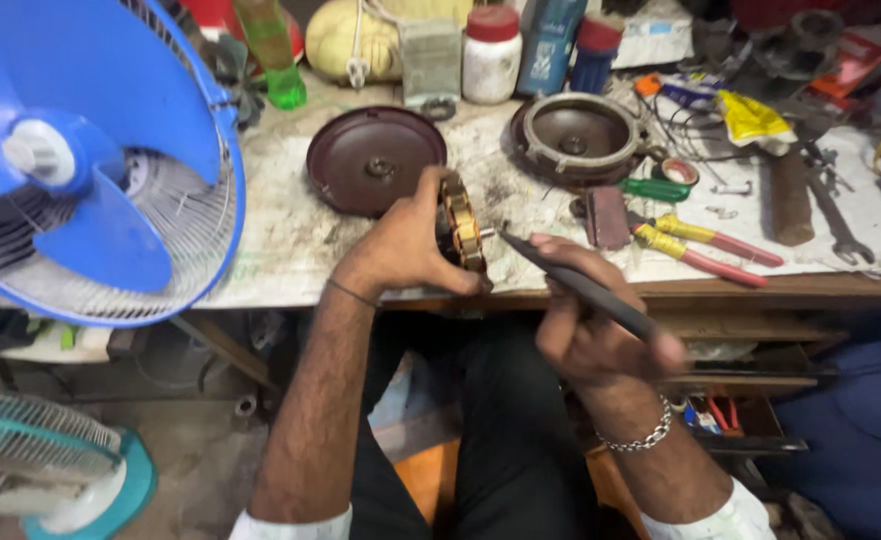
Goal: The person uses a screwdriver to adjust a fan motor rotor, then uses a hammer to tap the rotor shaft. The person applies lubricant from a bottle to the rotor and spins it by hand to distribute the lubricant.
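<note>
A: Hands?
B: Right hand [591, 335] nearest the camera, over the lap, fingers closed around a long dark tool [581, 285]. Tool runs up-left, tip just beside the stator.
A: Left?
B: Left hand [406, 245] clamped on a wound motor stator [461, 232], coppery coils, held on edge at the front edge of the surface [291, 240]. Thumb under it, fingers over the top.
A: On the surface behind it?
B: Dark brown round cover [376, 160] just past the left hand, lying flat. Second round housing [578, 135] to its right, open side up, metal rim. Well apart from each other.
A: Tools?
B: Pliers with yellow-and-red handles [706, 248] right of the tool tip, a small dark block [608, 217] next to them, green-handled screwdriver [658, 188] behind. Wrench [836, 220] further right.
A: Far edge?
B: White jar with red lid [491, 55], green bottle [273, 50], other clutter, can't make out more.
A: Left side?
B: Blue fan [91, 160] with grille, close to the surface's left end. Another fan, teal [51, 470], on the floor below.
</note>
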The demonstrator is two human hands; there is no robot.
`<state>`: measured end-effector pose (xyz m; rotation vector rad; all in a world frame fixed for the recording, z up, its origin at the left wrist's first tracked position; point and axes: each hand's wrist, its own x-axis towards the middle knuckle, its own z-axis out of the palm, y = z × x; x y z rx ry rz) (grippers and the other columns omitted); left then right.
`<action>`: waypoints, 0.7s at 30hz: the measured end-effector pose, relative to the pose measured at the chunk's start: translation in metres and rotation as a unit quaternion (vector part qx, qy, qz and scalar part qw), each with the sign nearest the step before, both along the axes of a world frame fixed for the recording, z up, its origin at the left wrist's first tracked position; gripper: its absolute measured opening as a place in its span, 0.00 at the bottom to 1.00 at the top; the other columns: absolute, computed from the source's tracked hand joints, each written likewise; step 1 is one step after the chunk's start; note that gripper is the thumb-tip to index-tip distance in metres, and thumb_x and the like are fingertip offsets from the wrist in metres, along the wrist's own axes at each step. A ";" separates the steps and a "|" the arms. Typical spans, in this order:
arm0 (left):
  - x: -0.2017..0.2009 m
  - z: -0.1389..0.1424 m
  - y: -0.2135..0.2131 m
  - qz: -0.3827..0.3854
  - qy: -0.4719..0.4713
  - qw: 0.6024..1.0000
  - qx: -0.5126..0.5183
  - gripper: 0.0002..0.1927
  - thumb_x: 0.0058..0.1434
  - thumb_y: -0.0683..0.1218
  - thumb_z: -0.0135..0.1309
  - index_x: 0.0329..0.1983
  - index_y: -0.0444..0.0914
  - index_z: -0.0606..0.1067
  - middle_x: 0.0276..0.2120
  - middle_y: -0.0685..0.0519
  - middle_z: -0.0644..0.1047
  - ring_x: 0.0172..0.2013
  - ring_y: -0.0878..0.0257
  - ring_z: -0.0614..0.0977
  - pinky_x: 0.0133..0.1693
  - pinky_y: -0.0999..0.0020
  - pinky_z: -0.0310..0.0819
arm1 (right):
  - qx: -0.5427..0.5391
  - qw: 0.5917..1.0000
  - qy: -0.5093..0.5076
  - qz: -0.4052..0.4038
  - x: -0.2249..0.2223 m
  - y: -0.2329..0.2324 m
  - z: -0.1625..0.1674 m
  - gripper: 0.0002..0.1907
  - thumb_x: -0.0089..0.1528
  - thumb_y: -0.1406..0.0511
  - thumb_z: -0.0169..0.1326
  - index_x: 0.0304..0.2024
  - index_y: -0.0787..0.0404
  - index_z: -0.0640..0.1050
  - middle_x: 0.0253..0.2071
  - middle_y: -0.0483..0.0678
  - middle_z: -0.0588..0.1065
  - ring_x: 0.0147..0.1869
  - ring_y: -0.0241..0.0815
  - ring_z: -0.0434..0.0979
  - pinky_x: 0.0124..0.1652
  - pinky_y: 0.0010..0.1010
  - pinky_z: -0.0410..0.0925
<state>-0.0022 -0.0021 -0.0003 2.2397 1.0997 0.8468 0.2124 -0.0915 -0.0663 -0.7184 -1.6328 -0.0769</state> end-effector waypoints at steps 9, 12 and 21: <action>0.000 0.001 0.003 -0.014 -0.006 0.999 -0.036 0.63 0.31 0.58 0.74 0.67 0.32 0.56 0.43 0.39 0.81 0.46 0.49 0.85 0.50 0.60 0.79 | 0.036 0.998 -0.032 -0.043 -0.010 0.012 0.021 0.33 0.63 0.86 0.45 0.64 0.51 0.63 0.49 0.64 0.77 0.54 0.61 0.83 0.56 0.49 0.79; 0.000 0.000 0.003 0.004 0.023 1.000 -0.007 0.65 0.30 0.58 0.76 0.67 0.32 0.55 0.45 0.39 0.80 0.48 0.48 0.84 0.50 0.60 0.78 | 0.138 0.985 -0.078 0.066 -0.008 0.018 0.015 0.40 0.72 0.82 0.50 0.76 0.47 0.50 0.61 0.58 0.74 0.58 0.49 0.80 0.54 0.30 0.78; 0.000 0.000 0.003 0.015 0.016 1.000 -0.004 0.65 0.31 0.58 0.77 0.67 0.32 0.55 0.46 0.38 0.79 0.49 0.46 0.83 0.52 0.59 0.76 | 0.120 0.988 -0.046 0.081 -0.009 0.018 0.011 0.25 0.69 0.82 0.49 0.62 0.68 0.54 0.55 0.60 0.73 0.56 0.49 0.80 0.52 0.31 0.77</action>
